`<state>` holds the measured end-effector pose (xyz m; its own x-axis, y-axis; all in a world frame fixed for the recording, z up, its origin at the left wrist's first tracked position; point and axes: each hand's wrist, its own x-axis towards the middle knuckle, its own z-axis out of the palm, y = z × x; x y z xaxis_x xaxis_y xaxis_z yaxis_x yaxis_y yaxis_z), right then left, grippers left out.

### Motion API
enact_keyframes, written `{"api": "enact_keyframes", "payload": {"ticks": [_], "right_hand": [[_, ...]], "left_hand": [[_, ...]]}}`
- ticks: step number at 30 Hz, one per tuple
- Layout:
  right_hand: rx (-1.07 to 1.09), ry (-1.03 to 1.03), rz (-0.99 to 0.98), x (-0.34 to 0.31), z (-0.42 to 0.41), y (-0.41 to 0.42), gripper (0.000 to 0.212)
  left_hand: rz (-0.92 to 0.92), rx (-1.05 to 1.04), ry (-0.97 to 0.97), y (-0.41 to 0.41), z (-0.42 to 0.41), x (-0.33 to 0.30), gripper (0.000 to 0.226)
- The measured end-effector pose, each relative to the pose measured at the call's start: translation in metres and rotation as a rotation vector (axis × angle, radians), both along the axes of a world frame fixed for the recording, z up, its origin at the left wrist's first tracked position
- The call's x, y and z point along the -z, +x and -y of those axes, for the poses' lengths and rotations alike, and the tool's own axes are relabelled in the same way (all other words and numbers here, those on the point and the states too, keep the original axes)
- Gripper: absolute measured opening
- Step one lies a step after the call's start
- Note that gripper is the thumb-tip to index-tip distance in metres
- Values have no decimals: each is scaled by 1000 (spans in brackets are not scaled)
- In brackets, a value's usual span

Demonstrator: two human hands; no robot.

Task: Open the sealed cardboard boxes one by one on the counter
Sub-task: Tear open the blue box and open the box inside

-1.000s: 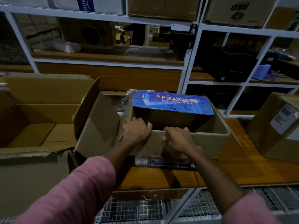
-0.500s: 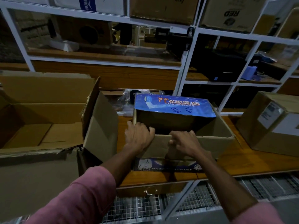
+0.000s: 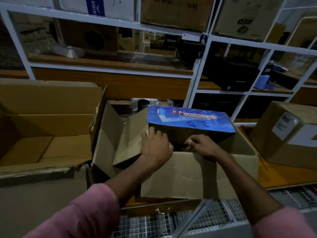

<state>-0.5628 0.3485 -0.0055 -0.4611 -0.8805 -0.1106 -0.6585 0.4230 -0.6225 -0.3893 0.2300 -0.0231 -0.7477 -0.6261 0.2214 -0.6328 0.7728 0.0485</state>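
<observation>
An opened cardboard box (image 3: 197, 176) with blue printed flaps stands on the wooden counter (image 3: 281, 176) right in front of me. Its far blue flap (image 3: 190, 118) stands up, and its near flap hangs down over the counter edge. My left hand (image 3: 156, 148) reaches over the near rim into the box, fingers spread and pointing inward. My right hand (image 3: 200, 145) also reaches in over the rim, fingers curled down inside the dark interior; what they touch is hidden. A sealed brown box (image 3: 288, 134) with a white label sits at the right.
A large empty open carton (image 3: 42, 134) fills the left, its side flap (image 3: 108, 138) leaning against the middle box. White metal shelving (image 3: 197, 79) with more cartons rises behind. Wire mesh (image 3: 154, 224) lies below the counter front.
Both hands have moved from gripping the near rim to reaching inside the box. The near flap now hangs lower over the counter edge, and my view has come closer.
</observation>
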Motion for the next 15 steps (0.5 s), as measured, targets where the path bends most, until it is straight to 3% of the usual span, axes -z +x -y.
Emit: {"api": "enact_keyframes", "payload": {"ticks": [2,4,6,11,15], "right_hand": [[-27,138,-86,10,20,-12,26],[-56,214,-174,22,38,-22,62],[-47,163,-236,28,55,-34,86],[66,-93,-417,18,94,-80,90],[42,-42,-503,23,116,-121,82]], "left_hand": [[18,78,107,-11,6,-1,31],[38,115,249,-26,13,-4,29],[59,143,255,-43,24,-1,36],[5,134,151,-91,64,-1,74],[53,71,187,-129,99,0,84]]}}
